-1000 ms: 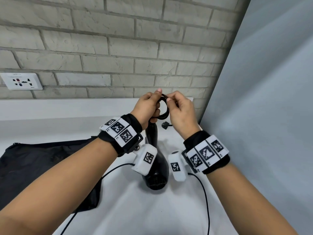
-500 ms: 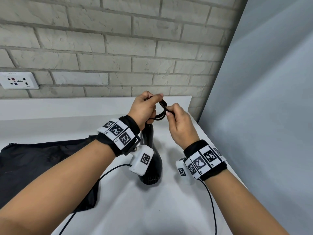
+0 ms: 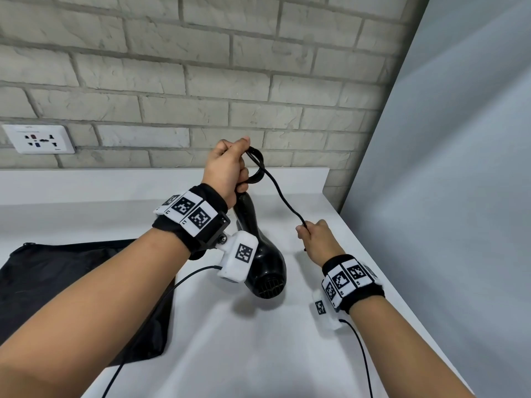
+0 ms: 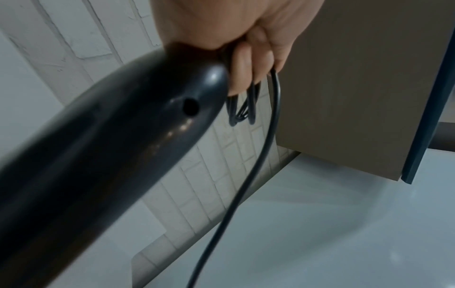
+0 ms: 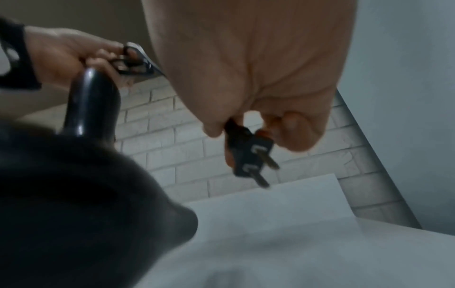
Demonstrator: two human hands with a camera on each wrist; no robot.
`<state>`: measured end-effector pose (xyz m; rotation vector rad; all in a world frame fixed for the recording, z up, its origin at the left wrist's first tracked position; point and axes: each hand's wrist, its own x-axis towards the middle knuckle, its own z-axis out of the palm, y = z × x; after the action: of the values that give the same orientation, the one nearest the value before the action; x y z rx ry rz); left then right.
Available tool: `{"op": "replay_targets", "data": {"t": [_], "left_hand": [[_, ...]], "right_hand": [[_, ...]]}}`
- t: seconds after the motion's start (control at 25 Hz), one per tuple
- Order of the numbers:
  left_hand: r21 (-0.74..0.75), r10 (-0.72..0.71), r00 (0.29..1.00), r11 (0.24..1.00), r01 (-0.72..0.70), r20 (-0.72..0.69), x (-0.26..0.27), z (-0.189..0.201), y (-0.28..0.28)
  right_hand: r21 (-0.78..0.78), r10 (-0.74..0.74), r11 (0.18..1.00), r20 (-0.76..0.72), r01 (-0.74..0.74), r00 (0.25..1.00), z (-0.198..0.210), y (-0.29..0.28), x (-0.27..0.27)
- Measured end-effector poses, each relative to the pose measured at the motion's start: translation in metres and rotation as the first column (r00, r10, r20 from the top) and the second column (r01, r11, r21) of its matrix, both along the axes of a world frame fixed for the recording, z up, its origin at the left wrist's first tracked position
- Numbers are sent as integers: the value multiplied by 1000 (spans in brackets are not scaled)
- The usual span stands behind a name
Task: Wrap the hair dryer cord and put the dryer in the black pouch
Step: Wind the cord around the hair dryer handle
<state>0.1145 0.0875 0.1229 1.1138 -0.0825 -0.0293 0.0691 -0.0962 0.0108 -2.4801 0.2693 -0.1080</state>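
The black hair dryer hangs nozzle-down above the white counter. My left hand grips the end of its handle together with several small loops of black cord. From the loops the cord runs down and right to my right hand, which pinches its end. In the right wrist view the two-pin plug hangs from those fingers. The black pouch lies flat at the left on the counter.
A grey brick wall with a white socket plate stands behind the counter. A pale grey wall closes the right side. Thin sensor cables trail from both wristbands.
My right hand has left the loops and dropped down and to the right, drawing out a straight length of cord. The left hand has stayed up with the handle and loops.
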Motion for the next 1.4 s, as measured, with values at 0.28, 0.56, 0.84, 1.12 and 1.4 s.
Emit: {"op": "replay_targets", "data": {"t": [0.28,0.56,0.84,1.12,1.4], "left_hand": [[-4,21,999,1000,-22,-41,4,-4,5],[74,-91,995,993,93,-30,-13,-12,-12],[106,-199,980,975,197,8,-26,-13,-23],[151,-233,973,961,231,-9,-30,-19,-21],[198,-364,931,911,362,-31,-38,-12,-26]], "right_hand": [[916,-20,373,166,-146,986,72,26,-10],[558,-75,758,589,-338,805,86,55,-5],[219,-27,961,686,-171,727,81,58,-8],[178,15,969,647,-170,763,76,49,-11],[274,10,928,658,-252,753,64,43,-3]]}}
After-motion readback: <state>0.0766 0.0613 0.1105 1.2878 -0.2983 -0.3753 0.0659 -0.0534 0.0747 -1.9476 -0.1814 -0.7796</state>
